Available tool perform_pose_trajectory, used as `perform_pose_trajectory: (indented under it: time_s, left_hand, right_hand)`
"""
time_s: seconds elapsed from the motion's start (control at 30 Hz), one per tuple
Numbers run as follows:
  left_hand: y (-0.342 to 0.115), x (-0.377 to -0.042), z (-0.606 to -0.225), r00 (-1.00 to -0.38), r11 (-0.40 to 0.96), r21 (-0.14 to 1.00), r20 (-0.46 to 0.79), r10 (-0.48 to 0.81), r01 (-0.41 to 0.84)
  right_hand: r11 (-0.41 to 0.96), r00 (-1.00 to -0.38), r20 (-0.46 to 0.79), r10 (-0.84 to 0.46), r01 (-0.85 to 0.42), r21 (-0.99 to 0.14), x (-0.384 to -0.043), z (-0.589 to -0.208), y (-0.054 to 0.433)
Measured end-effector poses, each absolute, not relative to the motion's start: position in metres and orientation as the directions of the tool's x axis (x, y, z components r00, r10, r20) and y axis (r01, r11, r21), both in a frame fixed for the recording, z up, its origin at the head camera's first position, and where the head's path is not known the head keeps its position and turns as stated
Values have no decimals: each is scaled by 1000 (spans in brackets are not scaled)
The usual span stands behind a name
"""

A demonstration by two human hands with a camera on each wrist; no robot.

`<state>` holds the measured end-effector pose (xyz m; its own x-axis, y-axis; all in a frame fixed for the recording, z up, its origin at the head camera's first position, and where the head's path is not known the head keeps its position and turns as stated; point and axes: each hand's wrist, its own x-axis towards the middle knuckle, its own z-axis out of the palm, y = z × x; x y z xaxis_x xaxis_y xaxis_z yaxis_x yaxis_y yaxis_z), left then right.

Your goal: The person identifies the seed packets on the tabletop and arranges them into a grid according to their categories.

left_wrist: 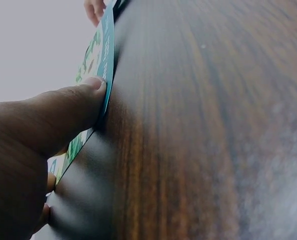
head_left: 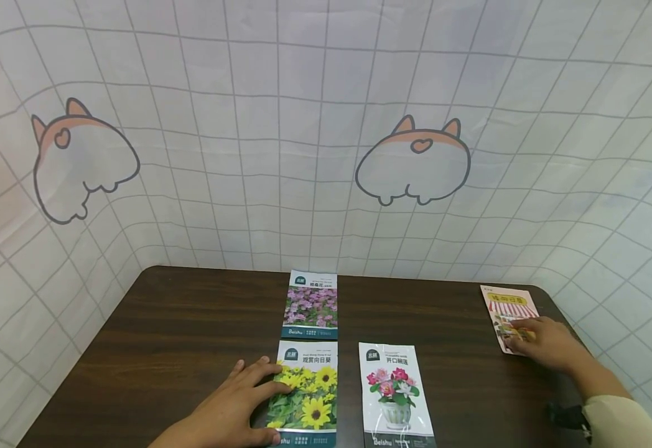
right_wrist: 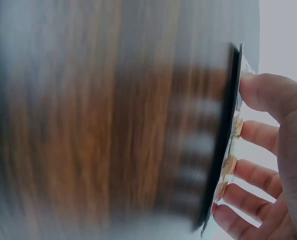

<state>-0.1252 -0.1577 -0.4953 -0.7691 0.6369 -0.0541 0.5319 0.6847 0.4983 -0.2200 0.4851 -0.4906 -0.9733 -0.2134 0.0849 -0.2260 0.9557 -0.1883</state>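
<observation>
My left hand [head_left: 231, 404] rests with spread fingers on the left side of a seed packet with yellow flowers [head_left: 316, 398]. Its thumb [left_wrist: 83, 97] touches the packet's lower edge in the left wrist view. At the far right, my right hand [head_left: 550, 348] touches the printed face of a pink seed packet with a striped awning [head_left: 511, 306]. In the right wrist view the thumb and fingertips all lie against one face of that packet [right_wrist: 232, 145]. The hand hides part of its lower half.
A packet with purple flowers [head_left: 312, 306] lies just behind the yellow-flower one. To the right of them is a white packet with a potted flower [head_left: 395, 392]. All lie on a dark wooden table [head_left: 152, 348], backed by a white gridded cloth [head_left: 281, 230].
</observation>
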Motion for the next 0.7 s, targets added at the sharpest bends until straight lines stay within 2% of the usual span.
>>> perform_pose_trajectory:
  time_s: [0.37,0.7]
  left_hand:
    - [-157,-125,-495,-770,687,503,-65,635,525]
    - [-158,-123,-495,-764,674,485,-19,645,558]
  right_hand:
    - [960,-973,75,-219,-228,-162,-220,-488,465]
    - [943,-962,53,-268,-274,-190,-222,-487,446]
